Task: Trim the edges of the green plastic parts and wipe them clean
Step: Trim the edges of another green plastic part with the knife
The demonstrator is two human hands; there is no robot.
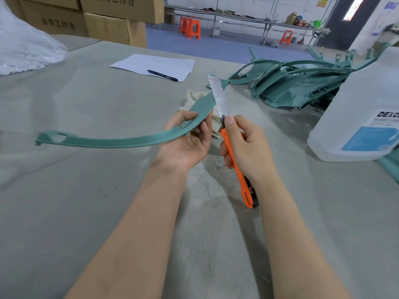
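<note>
**Trimming bench: knife set against a green strip**

Working over a table [86, 190] covered in grey fabric, pale shavings [216, 182] strewn just ahead of the forearms. Gripping an orange utility knife [234, 162] in the right hand [244, 145]: fingers curled round the handle, thumb pressed at the blade's root. Blade run out long, tilted up and away, crossing the upper end of the green plastic strip [121, 140]. Pinching that strip in the left hand [185, 143]: palm up, thumb on top, fingers curled beneath. Strip held above the table, its long curved tail sweeping off left to a looped end.

Whitish cloth [195, 96] crumpled on the table right behind the hands, partly hidden by the strip. Off to the right, a large clear bottle [362, 108] standing, blue-and-white label. Beyond the blade, a tangled heap of more green parts [298, 83]. Further back, centre, a white paper sheet [155, 63] with a black pen [162, 75] lying on it. Far left, a clear plastic bag [23, 46]; behind it, stacked cardboard boxes [108, 24]. At the back, orange stools [190, 26] under long benches [237, 17].
</note>
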